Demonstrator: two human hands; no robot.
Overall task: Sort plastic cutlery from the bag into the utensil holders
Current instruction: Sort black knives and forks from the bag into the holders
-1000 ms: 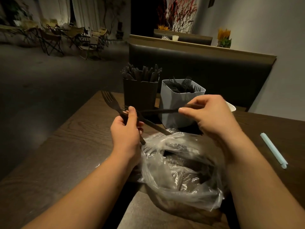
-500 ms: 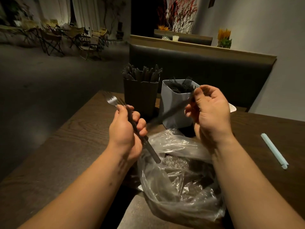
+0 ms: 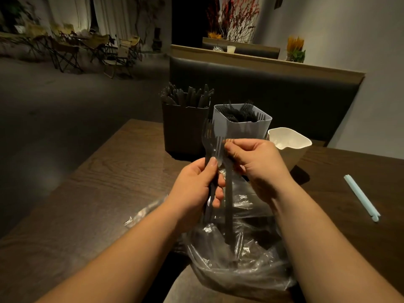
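Your left hand grips forks upright. Your right hand pinches one fork near its head, over the bag at the table's near edge.

This is looking like a restaurant or café dining room. A dark padded booth back is running behind the wood-grain surface, with a wooden ledge capping it. Red dried branches, a small cup and an orange-flowered plant are showing above that ledge. Across the open floor, folding chairs are standing in groups before pale curtains. On the surface, a dark holder and a white holder are standing packed with black plastic cutlery. A cream holder is sitting just beside the white one, and a pale blue straw is lying well apart to the right.
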